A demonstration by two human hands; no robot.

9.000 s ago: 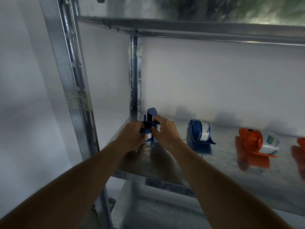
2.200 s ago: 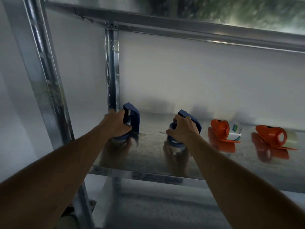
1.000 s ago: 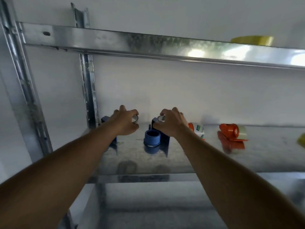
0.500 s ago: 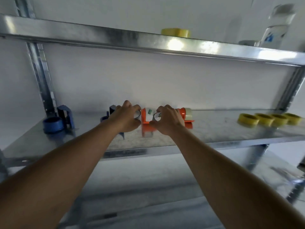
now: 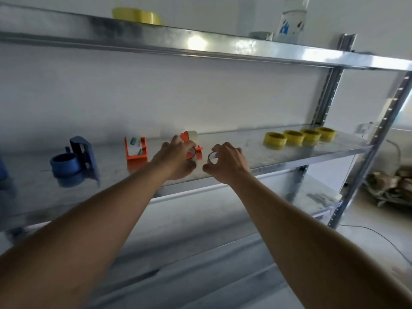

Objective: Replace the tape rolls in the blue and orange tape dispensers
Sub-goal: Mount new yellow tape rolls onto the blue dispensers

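Note:
Both hands hover over the middle of the metal shelf (image 5: 289, 161). My left hand (image 5: 176, 158) grips a small used tape roll (image 5: 192, 156), and my right hand (image 5: 227, 161) pinches another small tape roll (image 5: 211, 157). An orange dispenser (image 5: 135, 148) with a white roll stands to the left of my hands. A second orange dispenser (image 5: 189, 139) is partly hidden behind my left hand. Further left a blue dispenser (image 5: 75, 157) stands with its blue hub bare. Several yellow tape rolls (image 5: 298, 138) lie in a row at the right.
The upper shelf (image 5: 200, 45) carries a yellow roll (image 5: 138, 15) and a plastic bottle (image 5: 291, 21). A perforated steel upright (image 5: 379, 139) stands at the right, with cables and clutter (image 5: 390, 186) on the floor beyond it. A lower shelf (image 5: 245, 206) sits below.
My view and both hands have moved right along the shelf, each hand carrying its small roll away from the blue dispensers. The yellow rolls are now nearer.

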